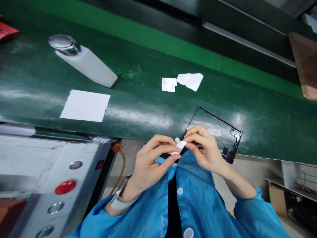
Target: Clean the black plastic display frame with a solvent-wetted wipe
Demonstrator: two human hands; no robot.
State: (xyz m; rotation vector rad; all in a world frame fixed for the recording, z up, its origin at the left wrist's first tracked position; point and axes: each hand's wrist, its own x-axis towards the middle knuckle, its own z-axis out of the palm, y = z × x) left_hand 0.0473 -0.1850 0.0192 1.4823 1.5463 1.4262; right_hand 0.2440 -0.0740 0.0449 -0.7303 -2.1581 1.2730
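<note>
Between my two hands is a small piece of white paper (181, 144), partly covered by fingers. My left hand (156, 158) pinches its left side between thumb and fingers. The fingertips of my right hand (204, 145) close on its right edge. Just behind my right hand, a thin black rectangular plastic frame (218, 117) lies on the green bench (138, 109), its near edge at the bench edge. Part of the frame is hidden by my right hand.
Two torn white paper scraps (189, 81) lie farther back. A white bottle with a silver cap (91, 64) and a white sheet (85, 105) are on the left. A metal control panel with a red button (65, 187) stands at lower left. A brown board (304, 62) is at far right.
</note>
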